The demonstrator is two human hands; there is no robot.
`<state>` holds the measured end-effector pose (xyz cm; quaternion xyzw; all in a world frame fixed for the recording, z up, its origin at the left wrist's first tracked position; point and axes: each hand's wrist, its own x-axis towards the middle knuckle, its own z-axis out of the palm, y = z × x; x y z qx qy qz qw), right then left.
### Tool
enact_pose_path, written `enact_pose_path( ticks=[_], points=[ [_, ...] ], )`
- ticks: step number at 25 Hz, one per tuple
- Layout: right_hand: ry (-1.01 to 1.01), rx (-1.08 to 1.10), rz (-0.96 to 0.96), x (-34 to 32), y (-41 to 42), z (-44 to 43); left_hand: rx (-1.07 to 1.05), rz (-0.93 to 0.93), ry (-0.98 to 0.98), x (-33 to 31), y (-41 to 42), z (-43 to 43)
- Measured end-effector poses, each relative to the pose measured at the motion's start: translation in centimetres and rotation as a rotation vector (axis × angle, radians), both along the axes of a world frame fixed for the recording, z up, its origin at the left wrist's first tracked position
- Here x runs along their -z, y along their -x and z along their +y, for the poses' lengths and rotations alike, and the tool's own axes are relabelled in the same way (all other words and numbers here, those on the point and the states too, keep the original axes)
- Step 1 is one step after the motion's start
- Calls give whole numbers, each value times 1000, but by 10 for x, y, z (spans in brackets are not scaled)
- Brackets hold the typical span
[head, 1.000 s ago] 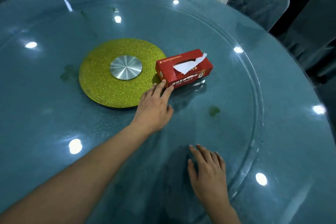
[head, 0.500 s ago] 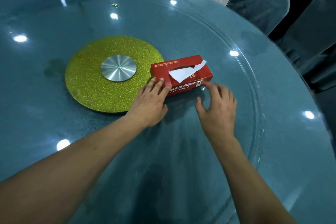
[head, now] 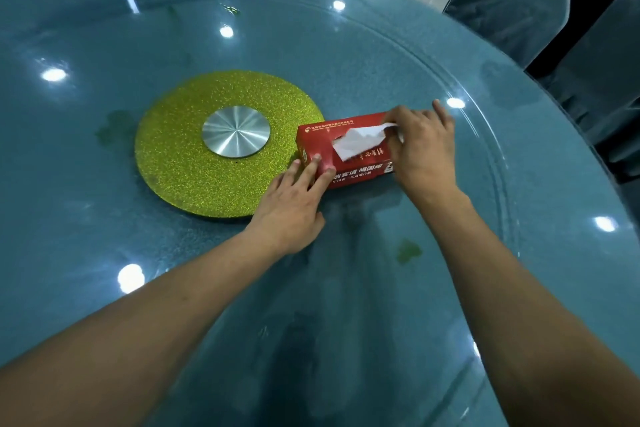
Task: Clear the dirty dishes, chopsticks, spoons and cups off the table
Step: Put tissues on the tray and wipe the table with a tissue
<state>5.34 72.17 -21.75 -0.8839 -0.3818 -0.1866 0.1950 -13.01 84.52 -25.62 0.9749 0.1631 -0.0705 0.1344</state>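
Observation:
A red tissue box (head: pixel 325 135) lies on the round glass turntable (head: pixel 346 52), just right of the glittery gold disc (head: pixel 180 149). My left hand (head: pixel 294 208) presses straight fingers on the box's near left corner. My right hand (head: pixel 422 146) covers the box's right end and pinches the white tissue (head: pixel 356 142) that sticks out of the slot. No dishes, chopsticks, spoons or cups are in view.
A silver hub (head: pixel 236 131) sits in the middle of the gold disc. Small green smears (head: pixel 408 251) mark the glass near me and to the left. Covered chairs (head: pixel 509 0) stand around the far and right sides of the table.
My right hand moved from the table's near edge up to the box and took hold of the tissue. My left hand stayed at the box's left corner.

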Motion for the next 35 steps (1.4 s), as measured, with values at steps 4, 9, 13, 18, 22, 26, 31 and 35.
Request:
enact_pose_path(
  ticks=[4, 9, 13, 18, 22, 26, 31, 35],
  points=[
    [-122, -11, -31, -36, 10, -37, -17, 7, -4, 0, 1, -3],
    [67, -137, 70, -23, 21, -54, -20, 8, 8, -2, 1, -3],
    [274, -211, 143, 3, 25, -32, -22, 8, 8, -4, 1, -4],
    [483, -207, 256, 14, 10, 0, -12, -5, -3, -4, 0, -3],
    [369, -202, 247, 18, 11, 6, -24, 0, -7, -3, -2, -1],
    [211, -166, 251, 15, 22, 0, -48, 14, -9, -1, -2, -3],
    [-47, -188, 306, -4, 45, -22, -49, 19, 21, -4, -6, -5],
    [-165, -143, 366, -26, 74, -46, -64, 31, 140, -5, -7, 4]
  ],
)
